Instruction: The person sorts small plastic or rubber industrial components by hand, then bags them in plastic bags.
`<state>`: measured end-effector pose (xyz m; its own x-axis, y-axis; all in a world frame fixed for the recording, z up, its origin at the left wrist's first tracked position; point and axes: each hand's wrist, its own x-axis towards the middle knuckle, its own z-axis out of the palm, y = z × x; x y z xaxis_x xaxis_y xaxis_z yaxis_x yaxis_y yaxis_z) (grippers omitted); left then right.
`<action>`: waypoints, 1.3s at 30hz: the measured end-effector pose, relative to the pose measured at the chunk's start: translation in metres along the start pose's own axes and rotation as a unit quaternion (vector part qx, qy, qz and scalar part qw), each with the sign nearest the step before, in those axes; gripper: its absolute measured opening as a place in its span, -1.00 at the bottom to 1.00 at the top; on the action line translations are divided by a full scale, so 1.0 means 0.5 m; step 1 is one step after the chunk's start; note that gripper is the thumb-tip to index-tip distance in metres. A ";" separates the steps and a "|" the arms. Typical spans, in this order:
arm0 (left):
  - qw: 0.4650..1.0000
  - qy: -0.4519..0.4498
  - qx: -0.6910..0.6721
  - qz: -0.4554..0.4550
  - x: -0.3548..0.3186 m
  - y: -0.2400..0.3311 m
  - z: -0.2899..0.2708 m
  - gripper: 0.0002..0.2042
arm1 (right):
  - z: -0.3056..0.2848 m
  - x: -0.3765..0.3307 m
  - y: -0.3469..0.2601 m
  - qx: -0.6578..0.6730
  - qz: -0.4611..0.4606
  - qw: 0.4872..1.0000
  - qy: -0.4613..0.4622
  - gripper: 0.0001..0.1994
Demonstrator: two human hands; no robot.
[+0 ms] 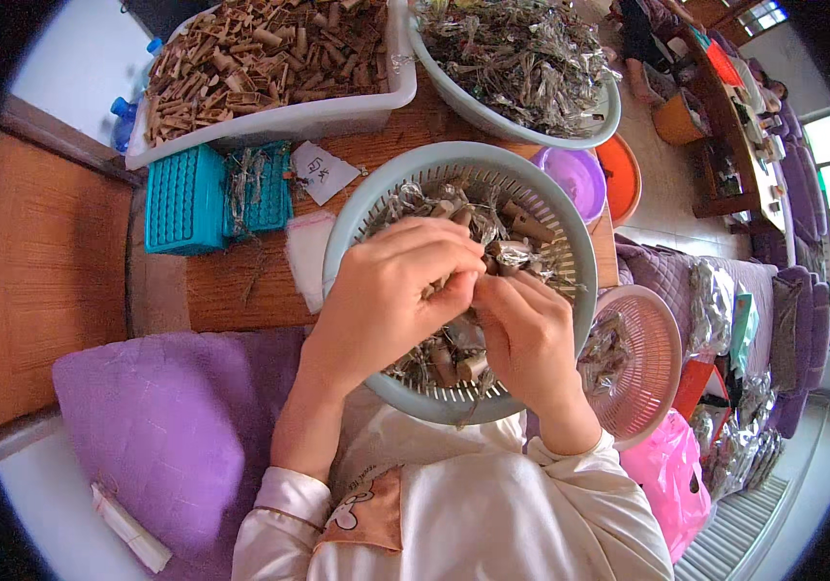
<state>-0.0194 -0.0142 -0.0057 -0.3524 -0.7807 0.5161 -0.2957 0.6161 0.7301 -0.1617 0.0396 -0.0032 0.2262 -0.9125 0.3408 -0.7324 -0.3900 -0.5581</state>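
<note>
Both my hands meet fingertip to fingertip over a grey slotted basket (584,273). My left hand (400,281) is closed in a pinch, its fingers curled. Pressed against it, my right hand (531,334) is closed too, thumb and forefinger together. Whatever sits between the fingertips is hidden or too small to name. In the basket lie short brown cardboard tubes (474,368), mixed with crinkled bundles of clear, shiny film (405,201). One tube with film about it (512,254) lies just beyond my fingertips.
A white tub (270,124) full of brown tube pieces stands far left. Beside it, a large basin (531,136) is heaped with film bundles. Turquoise baskets (185,201) and a paper note (321,172) lie on the wooden table (241,289). A pink basket (655,353) stands right.
</note>
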 end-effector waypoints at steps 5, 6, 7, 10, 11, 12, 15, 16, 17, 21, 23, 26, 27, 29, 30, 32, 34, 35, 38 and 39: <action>0.997 0.057 0.005 -0.045 0.010 -0.010 -0.020 -0.91 | -0.004 0.000 0.005 0.022 -0.026 0.999 0.037 -0.81; 0.983 0.132 -0.065 -0.107 0.014 -0.023 -0.032 -0.93 | -0.007 -0.001 0.004 0.032 -0.037 0.998 0.031 -0.80; 0.954 0.215 -0.125 -0.167 0.011 -0.034 -0.061 -0.94 | -0.006 -0.001 -0.006 0.040 -0.048 0.998 0.026 -0.80; 0.931 0.332 -0.093 -0.123 0.020 -0.065 -0.085 -0.94 | -0.005 -0.008 0.004 0.149 0.014 0.986 0.067 -0.83; 0.933 0.306 -0.145 -0.119 0.013 -0.051 -0.077 -0.92 | -0.004 -0.006 0.010 0.210 0.046 0.972 0.097 -0.84; 0.933 0.280 -0.196 -0.115 0.005 -0.036 -0.066 -0.90 | -0.002 -0.003 0.015 0.270 0.078 0.951 0.127 -0.85; 0.974 0.097 -0.203 -0.026 -0.026 -0.013 -0.010 -0.92 | -0.001 0.003 0.019 0.386 0.100 0.904 0.153 -0.81; 0.969 0.066 -0.234 -0.045 -0.036 -0.004 0.007 -0.92 | -0.006 0.001 0.023 0.362 0.091 0.917 0.141 -0.79; 0.971 0.048 -0.230 -0.043 -0.030 0.007 0.009 -0.93 | -0.005 0.001 0.020 0.363 0.090 0.917 0.139 -0.79; 0.969 -0.029 -0.223 -0.103 -0.030 0.013 0.001 -0.94 | -0.009 -0.005 -0.001 0.490 0.129 0.851 0.138 -0.79; 0.975 -0.035 -0.190 -0.109 -0.027 0.015 0.010 -0.92 | -0.016 -0.004 -0.009 0.500 0.148 0.845 0.118 -0.79; 0.971 0.022 -0.186 -0.145 -0.023 0.017 0.020 -0.89 | -0.017 -0.003 -0.011 0.402 0.167 0.897 0.080 -0.79; 0.972 0.021 -0.185 -0.146 -0.024 0.018 0.022 -0.89 | -0.011 0.000 -0.011 0.470 0.203 0.852 0.107 -0.81; 0.991 0.058 -0.105 -0.055 -0.028 0.020 0.027 -0.94 | -0.011 0.004 -0.012 0.532 0.239 0.801 0.134 -0.82; 0.991 0.058 -0.105 -0.056 -0.028 0.018 0.028 -0.94 | -0.016 0.006 -0.013 0.625 0.256 0.726 0.128 -0.84; 0.984 0.088 0.105 0.115 -0.031 0.010 0.026 -0.94 | -0.020 0.014 -0.004 0.765 0.262 0.582 0.087 -0.87; 0.968 0.102 0.163 0.164 -0.040 0.001 0.026 -0.91 | 0.005 0.015 0.021 0.813 0.183 0.551 0.052 -0.87; 0.945 0.115 0.218 0.213 -0.042 -0.001 0.024 -0.88 | 0.011 0.018 0.023 0.851 0.103 0.515 0.018 -0.86; 0.949 0.072 0.189 0.242 -0.046 -0.001 0.009 -0.89 | -0.008 -0.045 0.056 0.694 0.197 0.673 0.164 -0.83; 0.960 -0.025 0.224 0.164 -0.045 -0.003 -0.006 -0.89 | -0.023 -0.074 0.092 0.505 0.260 0.776 0.273 -0.80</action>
<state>-0.0083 0.0019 -0.0170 -0.5307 -0.5379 0.6550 -0.5102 0.8198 0.2599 -0.2112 0.0570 -0.0328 -0.4384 -0.8987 -0.0130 0.3066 -0.1359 -0.9421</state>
